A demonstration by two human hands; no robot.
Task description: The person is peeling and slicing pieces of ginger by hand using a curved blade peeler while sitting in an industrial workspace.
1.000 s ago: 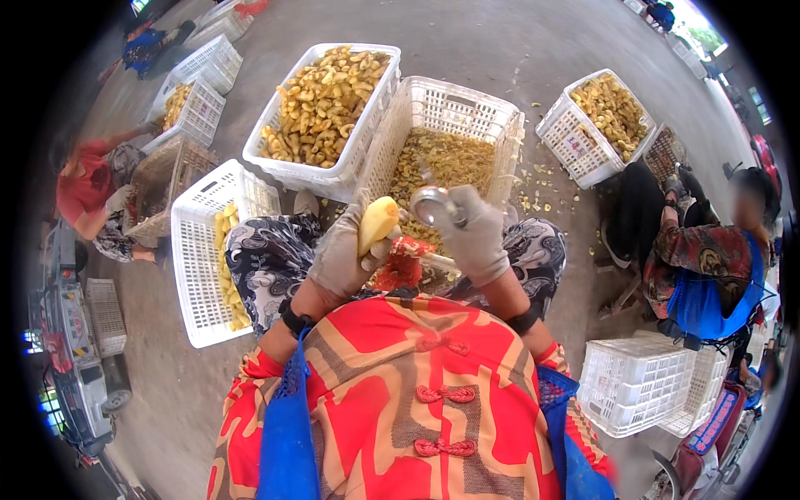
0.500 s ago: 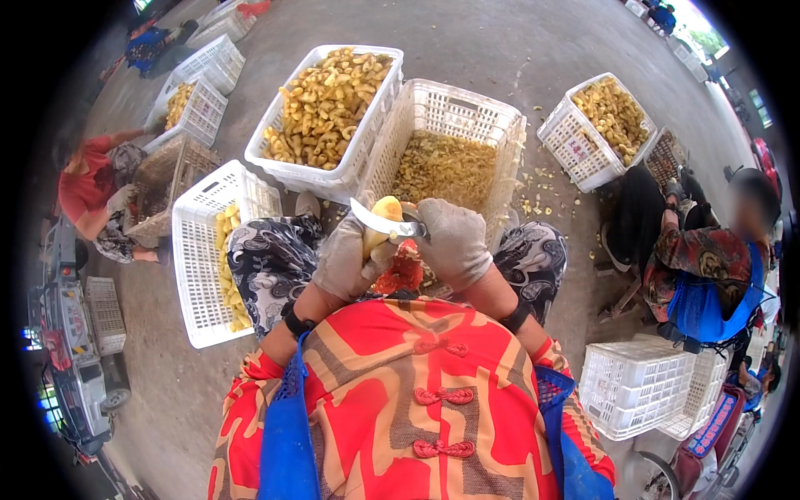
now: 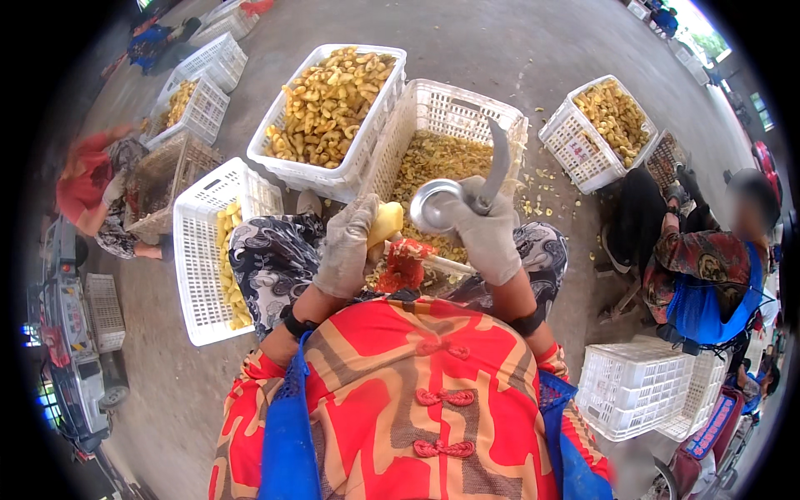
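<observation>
My left hand (image 3: 346,246), in a pale work glove, is closed round a peeled yellow piece of ginger (image 3: 386,223). My gloved right hand (image 3: 487,237) grips a knife (image 3: 498,162), its curved blade pointing up and away. A shiny round metal piece (image 3: 433,206) sits at the fingers of that hand; whether it is a ring or a small cup I cannot tell. The hands are apart, above my lap. Beyond them stands a white crate (image 3: 467,102) with yellow peelings (image 3: 433,158) in it.
A white crate (image 3: 260,143) heaped with ginger (image 3: 333,104) stands far left of the peelings. Beside my left knee is another crate (image 3: 200,250) with yellow pieces. Co-workers sit at left and right; stacked crates (image 3: 633,387) stand at lower right. Peel scraps litter the floor.
My hands have moved apart. The right hand has carried the knife rightward, turning its blade from across the ginger to upward. The ginger stays in my left hand.
</observation>
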